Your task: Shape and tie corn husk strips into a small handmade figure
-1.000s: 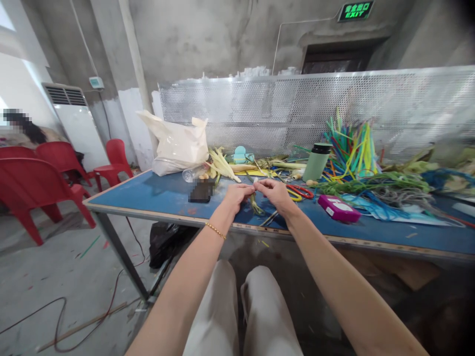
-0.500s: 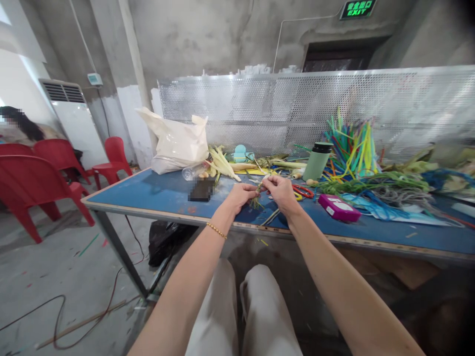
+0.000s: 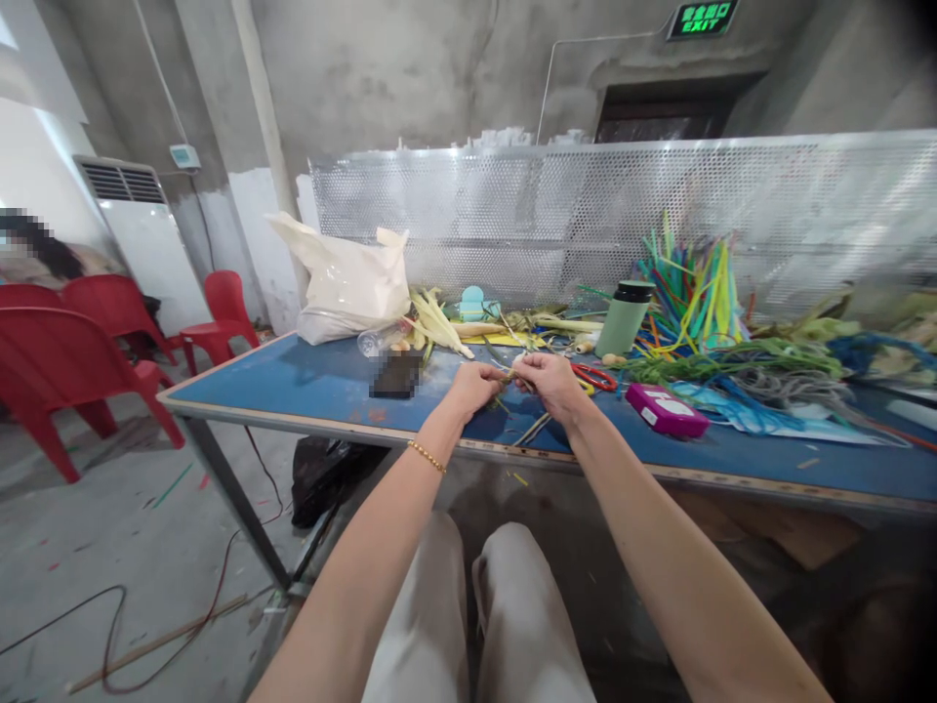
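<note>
Tabletop [image 3: 293, 386]: smooth blue sheet, low sheen, scuffed in spots; its edge strip looks like bare wood. Legs [image 3: 234, 498] grey metal, dull. Panel behind [image 3: 454, 205]: perforated metal, silvery, semi-gloss. Chairs [image 3: 80, 361] red moulded plastic — smooth, slight shine. Cream bag [image 3: 351, 278] thin plastic, crinkled, glossy highlights. Black bag [image 3: 322, 478] same sort, shiny folds. Tumbler [image 3: 620, 322]: matt green body. Wall [image 3: 410, 78] rough bare cement, matt — trousers [image 3: 519, 596] soft light cloth, matt.

Dim periphery, bright window glare
</note>
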{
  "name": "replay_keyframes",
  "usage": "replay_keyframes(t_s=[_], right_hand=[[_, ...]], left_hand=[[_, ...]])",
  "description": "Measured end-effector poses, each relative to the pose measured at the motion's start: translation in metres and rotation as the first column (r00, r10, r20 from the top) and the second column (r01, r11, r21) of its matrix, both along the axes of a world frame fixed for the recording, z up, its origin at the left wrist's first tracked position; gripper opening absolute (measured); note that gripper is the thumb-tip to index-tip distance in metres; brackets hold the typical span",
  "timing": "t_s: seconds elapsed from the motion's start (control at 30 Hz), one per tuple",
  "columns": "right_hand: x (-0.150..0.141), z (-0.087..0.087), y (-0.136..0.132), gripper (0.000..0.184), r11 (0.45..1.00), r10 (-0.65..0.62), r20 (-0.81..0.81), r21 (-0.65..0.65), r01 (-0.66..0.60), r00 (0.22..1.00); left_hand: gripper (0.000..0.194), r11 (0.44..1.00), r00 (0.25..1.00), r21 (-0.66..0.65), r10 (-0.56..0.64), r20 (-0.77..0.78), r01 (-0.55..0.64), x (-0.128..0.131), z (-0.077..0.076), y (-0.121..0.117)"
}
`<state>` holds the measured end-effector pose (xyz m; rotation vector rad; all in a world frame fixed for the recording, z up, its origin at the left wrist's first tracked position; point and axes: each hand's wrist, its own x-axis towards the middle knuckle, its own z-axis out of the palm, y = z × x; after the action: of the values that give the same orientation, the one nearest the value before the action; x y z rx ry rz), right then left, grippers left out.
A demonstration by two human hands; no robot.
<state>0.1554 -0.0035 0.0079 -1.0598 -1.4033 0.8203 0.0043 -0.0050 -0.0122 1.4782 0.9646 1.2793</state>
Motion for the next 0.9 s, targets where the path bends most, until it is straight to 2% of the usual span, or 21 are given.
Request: replay_keyframes(t_s=[0.13, 0.23, 0.3, 0.4, 0.53, 0.73, 0.8, 0.83, 0.9], right_hand=[[-0.001, 0.003, -0.004, 0.030, 0.996, -0.070, -0.045, 0.061, 0.073, 0.997], [-0.001, 0.005, -0.005, 0.032, 0.995, -0.080, -0.087, 0.051, 0.085, 0.993], [-0.001, 0.006, -0.005, 0.032, 0.996, -0.070, -0.107, 0.045, 0.075, 0.992], [-0.002, 0.006, -0.004, 0.029, 0.996, -0.071, -0.116, 0.042, 0.076, 0.991], [-0.003, 0.008, -0.005, 0.026, 0.994, -0.083, -0.114, 0.054, 0.090, 0.990], [0.003, 0.010, -0.001, 0.023, 0.983, -0.164, -0.191, 0.054, 0.178, 0.968], [0.007, 0.010, 0.003, 0.025, 0.978, -0.186, -0.231, 0.048, 0.203, 0.955], [0.009, 0.010, 0.005, 0.026, 0.977, -0.189, -0.250, 0.049, 0.207, 0.950], [0.013, 0.011, 0.007, 0.029, 0.978, -0.183, -0.282, 0.048, 0.204, 0.942]], left_hand=[[0.019, 0.984, 0.968, -0.158, -0.038, 0.248, 0.079, -0.003, 0.008, -0.002], [0.006, 0.965, 0.923, -0.240, 0.000, 0.384, 0.100, -0.006, 0.013, -0.003], [0.015, 0.964, 0.929, -0.236, -0.024, 0.369, 0.119, -0.007, 0.014, -0.004], [0.032, 0.977, 0.962, -0.141, -0.124, 0.242, 0.161, -0.006, 0.011, -0.007], [0.033, 0.973, 0.970, -0.001, -0.231, 0.075, 0.231, -0.005, 0.007, -0.009], [0.032, 0.885, 0.879, -0.055, -0.449, 0.159, 0.462, -0.009, 0.010, -0.013], [0.031, 0.875, 0.870, -0.085, -0.456, 0.185, 0.477, -0.010, 0.011, -0.013], [0.029, 0.887, 0.883, -0.097, -0.429, 0.190, 0.452, -0.010, 0.011, -0.013], [0.023, 0.952, 0.946, -0.111, -0.262, 0.194, 0.286, -0.011, 0.011, -0.011]])
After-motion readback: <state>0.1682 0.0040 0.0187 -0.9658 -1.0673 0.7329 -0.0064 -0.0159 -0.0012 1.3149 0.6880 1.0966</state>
